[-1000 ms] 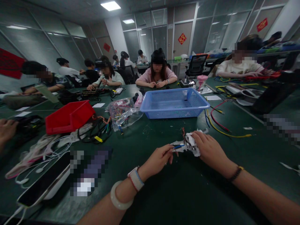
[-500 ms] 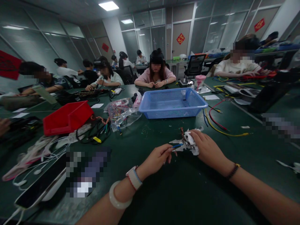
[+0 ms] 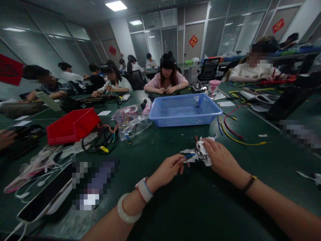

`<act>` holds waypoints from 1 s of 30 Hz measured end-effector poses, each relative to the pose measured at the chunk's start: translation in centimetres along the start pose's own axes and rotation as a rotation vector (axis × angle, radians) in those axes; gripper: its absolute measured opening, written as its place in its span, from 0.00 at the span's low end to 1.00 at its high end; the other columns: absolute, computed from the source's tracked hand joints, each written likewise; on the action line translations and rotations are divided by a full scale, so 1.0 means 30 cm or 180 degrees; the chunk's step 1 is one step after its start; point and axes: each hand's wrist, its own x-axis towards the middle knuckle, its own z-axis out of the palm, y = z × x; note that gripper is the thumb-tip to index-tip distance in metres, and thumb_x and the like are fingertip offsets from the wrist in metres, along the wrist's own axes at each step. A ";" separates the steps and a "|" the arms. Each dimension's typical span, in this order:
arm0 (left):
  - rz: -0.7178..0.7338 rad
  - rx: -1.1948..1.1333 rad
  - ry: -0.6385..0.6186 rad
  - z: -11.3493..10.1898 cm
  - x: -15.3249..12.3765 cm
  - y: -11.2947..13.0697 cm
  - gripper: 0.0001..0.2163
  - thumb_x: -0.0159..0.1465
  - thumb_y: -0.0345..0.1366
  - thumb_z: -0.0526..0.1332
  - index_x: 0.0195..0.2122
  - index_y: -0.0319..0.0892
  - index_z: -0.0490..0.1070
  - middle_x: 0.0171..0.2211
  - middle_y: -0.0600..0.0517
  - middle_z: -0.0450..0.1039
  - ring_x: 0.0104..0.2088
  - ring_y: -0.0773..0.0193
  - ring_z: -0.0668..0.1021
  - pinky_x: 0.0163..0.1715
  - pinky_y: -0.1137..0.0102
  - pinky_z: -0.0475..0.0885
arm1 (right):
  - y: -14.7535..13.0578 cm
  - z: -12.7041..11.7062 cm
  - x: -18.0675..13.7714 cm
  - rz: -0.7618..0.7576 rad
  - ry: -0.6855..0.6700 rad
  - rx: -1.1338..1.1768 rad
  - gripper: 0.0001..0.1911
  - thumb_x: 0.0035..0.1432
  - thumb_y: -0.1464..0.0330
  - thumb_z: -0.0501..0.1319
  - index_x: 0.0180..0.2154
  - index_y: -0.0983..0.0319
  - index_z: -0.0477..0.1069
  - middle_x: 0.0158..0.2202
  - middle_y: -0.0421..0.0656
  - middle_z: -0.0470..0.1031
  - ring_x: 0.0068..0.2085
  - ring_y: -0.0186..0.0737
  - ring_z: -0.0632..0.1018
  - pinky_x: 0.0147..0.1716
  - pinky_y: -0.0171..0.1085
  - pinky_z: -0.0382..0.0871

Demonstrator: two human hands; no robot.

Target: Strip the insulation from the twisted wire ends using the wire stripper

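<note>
In front of the basket (image 3: 184, 122), little had shifted: my left grip (image 3: 169, 170) pinched a blue wire (image 3: 190, 156), keeping it at the metal tool (image 3: 199, 156) my right grip (image 3: 220, 157) clasped.

Glass partition walls (image 3: 224, 40) flank a door (image 3: 200, 31) bearing a red diamond decoration (image 3: 193, 41). A ceiling light (image 3: 116, 6) glows; beyond this green surface (image 3: 213, 207) stands a black mesh office chair (image 3: 209, 67).

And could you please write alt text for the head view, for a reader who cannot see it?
A person's left hand holds a thin blue wire close to a metal tool gripped in the right hand, over a dark green table. Beyond them are a blue basket, a red bin and a clear bag of wires, with other people seated behind.
</note>
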 end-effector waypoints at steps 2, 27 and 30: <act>0.0008 0.0003 0.0001 -0.001 0.001 -0.001 0.15 0.70 0.42 0.47 0.42 0.38 0.70 0.23 0.57 0.64 0.22 0.71 0.65 0.26 0.75 0.62 | -0.002 0.002 0.000 -0.0020 0.0013 -0.0066 0.28 0.53 0.79 0.51 0.57 0.71 0.57 0.55 0.58 0.66 0.49 0.49 0.72 0.50 0.47 0.67; 0.0009 0.0127 -0.0001 -0.002 -0.001 0.007 0.15 0.70 0.40 0.47 0.42 0.38 0.70 0.22 0.57 0.64 0.22 0.71 0.66 0.26 0.75 0.61 | -0.002 -0.050 0.029 0.0046 -0.0142 -0.0626 0.09 0.60 0.73 0.55 0.41 0.67 0.71 0.35 0.47 0.72 0.32 0.41 0.70 0.35 0.40 0.56; 0.0027 0.0161 0.0000 0.000 -0.001 0.005 0.15 0.70 0.40 0.47 0.42 0.38 0.70 0.22 0.57 0.63 0.21 0.71 0.65 0.26 0.75 0.62 | -0.001 -0.055 0.031 0.0055 -0.0136 -0.0572 0.07 0.60 0.72 0.55 0.39 0.66 0.71 0.33 0.46 0.72 0.32 0.41 0.70 0.35 0.39 0.55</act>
